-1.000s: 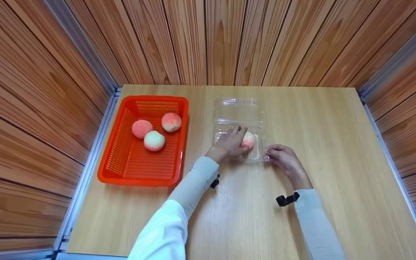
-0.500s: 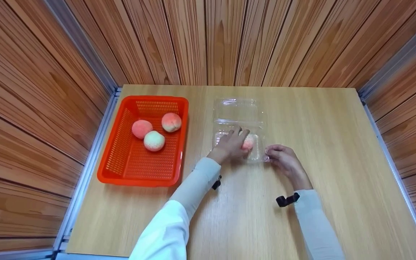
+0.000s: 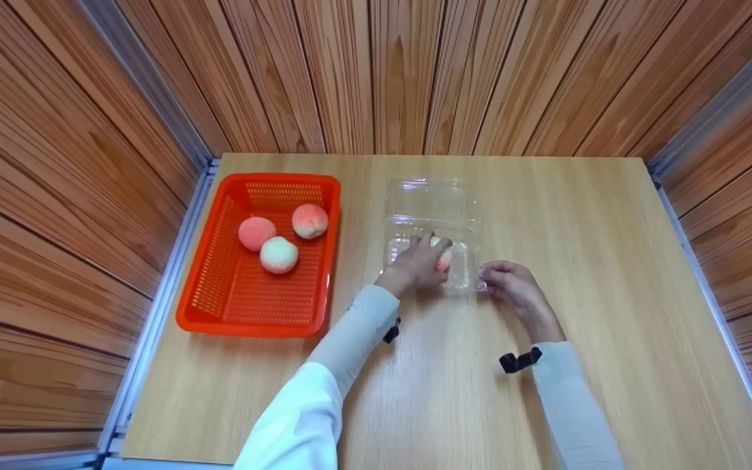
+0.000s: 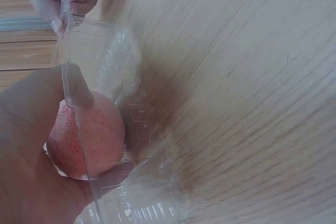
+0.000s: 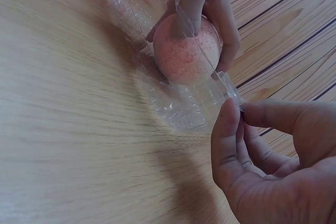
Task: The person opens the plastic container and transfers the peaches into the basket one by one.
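Observation:
A clear plastic clamshell box (image 3: 431, 196) lies with its lid folded back on the table. In its near half is a pink and cream peach (image 3: 443, 260), and my left hand (image 3: 417, 262) grips it with thumb and fingers around its sides. The left wrist view shows the peach (image 4: 89, 135) between thumb and fingers, behind the clear front wall of the box. My right hand (image 3: 513, 287) pinches the box's near right corner between thumb and fingertips. That pinch on the plastic edge shows close up in the right wrist view, at the right hand (image 5: 262, 150).
An orange-red plastic basket (image 3: 255, 313) stands at the left of the wooden table (image 3: 467, 391). Inside it lie a pink peach (image 3: 256, 233), a pale peach (image 3: 279, 254) and a two-toned peach (image 3: 310, 220). Wood-panelled walls (image 3: 402, 78) enclose the table at the back and sides.
The peach under my left hand has shifted slightly to the left within the box, and the left fingers have closed in around it. My right hand stays at the corner.

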Motion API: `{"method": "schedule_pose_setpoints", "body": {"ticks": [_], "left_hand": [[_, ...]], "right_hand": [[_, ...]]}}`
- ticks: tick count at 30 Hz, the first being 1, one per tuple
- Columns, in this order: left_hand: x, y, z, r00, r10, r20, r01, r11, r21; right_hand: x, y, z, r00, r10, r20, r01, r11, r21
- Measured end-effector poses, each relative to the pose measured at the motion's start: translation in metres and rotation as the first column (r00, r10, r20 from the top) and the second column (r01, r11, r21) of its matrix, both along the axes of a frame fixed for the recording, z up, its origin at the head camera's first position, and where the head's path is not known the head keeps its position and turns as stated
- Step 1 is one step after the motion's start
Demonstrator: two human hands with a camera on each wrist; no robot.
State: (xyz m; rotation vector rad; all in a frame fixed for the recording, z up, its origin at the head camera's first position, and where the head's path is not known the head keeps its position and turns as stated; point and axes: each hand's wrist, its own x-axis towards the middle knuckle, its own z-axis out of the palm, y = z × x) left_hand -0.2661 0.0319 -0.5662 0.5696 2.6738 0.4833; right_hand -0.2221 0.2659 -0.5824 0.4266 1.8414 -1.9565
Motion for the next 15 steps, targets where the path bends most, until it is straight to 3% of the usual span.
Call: {"method": "schedule_pose_setpoints", "body": {"ticks": [6, 15], "left_hand": [[0.0016, -0.0009, 0.0005, 1.000, 0.012, 0.023, -0.012, 1.000, 0.011], [-0.0001, -0.0007, -0.0030, 1.000, -0.011, -0.022, 0.010, 1.000, -0.026]], "right_hand": [[-0.0010, 0.0001, -0.0004, 1.000, -0.007, 0.007, 0.007, 1.000, 0.002], [-0.0003, 0.0000, 0.0008, 1.000, 0.001, -0.003, -0.001, 1.000, 0.012]]}}
